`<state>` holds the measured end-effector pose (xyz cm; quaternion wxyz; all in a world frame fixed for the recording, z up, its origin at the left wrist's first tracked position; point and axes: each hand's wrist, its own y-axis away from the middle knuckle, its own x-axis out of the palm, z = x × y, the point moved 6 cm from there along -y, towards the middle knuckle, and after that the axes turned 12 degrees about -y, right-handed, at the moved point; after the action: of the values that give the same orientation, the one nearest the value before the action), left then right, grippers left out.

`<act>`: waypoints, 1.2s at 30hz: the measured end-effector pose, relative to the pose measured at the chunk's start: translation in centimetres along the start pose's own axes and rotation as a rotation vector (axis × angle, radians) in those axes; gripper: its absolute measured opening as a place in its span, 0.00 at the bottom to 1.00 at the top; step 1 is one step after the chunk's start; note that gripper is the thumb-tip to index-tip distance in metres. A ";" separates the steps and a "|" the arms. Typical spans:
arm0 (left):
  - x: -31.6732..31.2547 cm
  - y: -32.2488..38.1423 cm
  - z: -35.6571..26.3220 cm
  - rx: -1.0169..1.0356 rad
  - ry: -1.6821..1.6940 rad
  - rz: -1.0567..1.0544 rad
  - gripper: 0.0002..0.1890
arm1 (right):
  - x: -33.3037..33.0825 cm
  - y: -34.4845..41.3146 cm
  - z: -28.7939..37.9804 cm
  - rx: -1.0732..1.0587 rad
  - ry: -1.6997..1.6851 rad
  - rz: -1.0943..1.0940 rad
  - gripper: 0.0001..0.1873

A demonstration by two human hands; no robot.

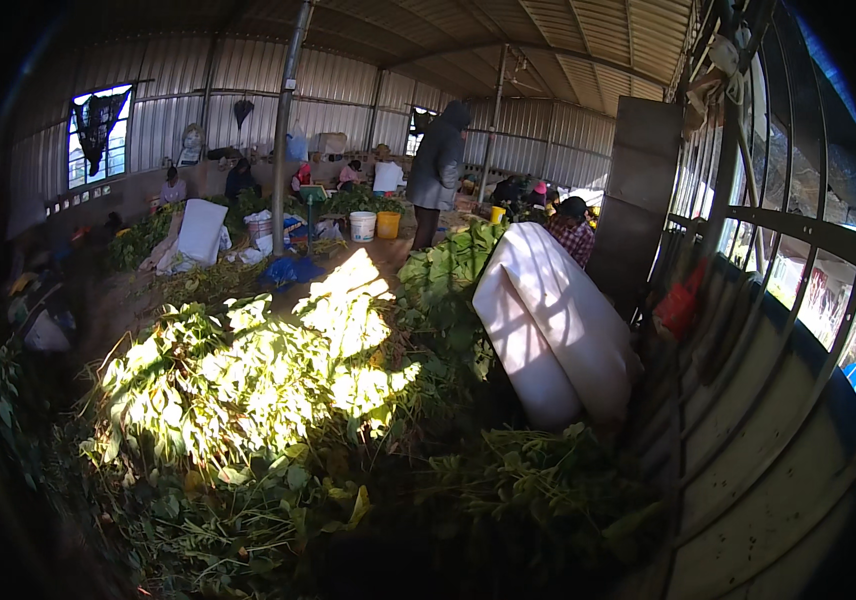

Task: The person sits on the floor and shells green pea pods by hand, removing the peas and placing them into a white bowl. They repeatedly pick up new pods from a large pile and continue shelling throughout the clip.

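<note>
Neither of my hands is in view. Before me lies a large heap of cut leafy green plants [248, 382], its middle brightly lit by sun and its near part in deep shadow. Some yellow leaves [359, 508] show among the stems. Right of the heap, a bulky white sheet or sack [548, 330] stands tilted, striped with bar shadows. More stalks [518, 465] lie in the shade at its foot. Broad green leaves [458, 259] are piled behind it on its left.
A barred window wall [765, 337] and a grey metal panel [634, 195] bound the right. A metal post [285, 127] stands mid-left. Beyond are a standing person [435, 165], several seated people, a white bucket [362, 226], a yellow bucket [387, 225] and another white sack [201, 231].
</note>
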<state>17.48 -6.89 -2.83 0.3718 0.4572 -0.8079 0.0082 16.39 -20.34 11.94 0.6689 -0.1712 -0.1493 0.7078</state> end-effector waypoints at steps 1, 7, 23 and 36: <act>1.6 0.5 -1.3 0.005 -0.140 -0.071 0.05 | -0.3 -0.1 0.3 0.002 -0.014 0.003 0.10; 4.7 1.3 -3.3 0.133 -0.647 -0.159 0.12 | -1.9 0.4 1.4 0.042 -0.036 0.000 0.10; 2.5 2.0 -3.1 0.044 -0.603 -0.252 0.22 | -2.6 0.2 2.2 0.081 -0.056 -0.009 0.08; 1.6 4.1 -2.7 -0.021 -0.417 -0.241 0.23 | -1.1 0.0 1.8 0.146 -0.076 0.046 0.07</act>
<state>15.57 -4.71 1.43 0.2001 0.5382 -0.8068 -0.1392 15.58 -21.37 13.61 0.6570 -0.0985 -0.1186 0.7380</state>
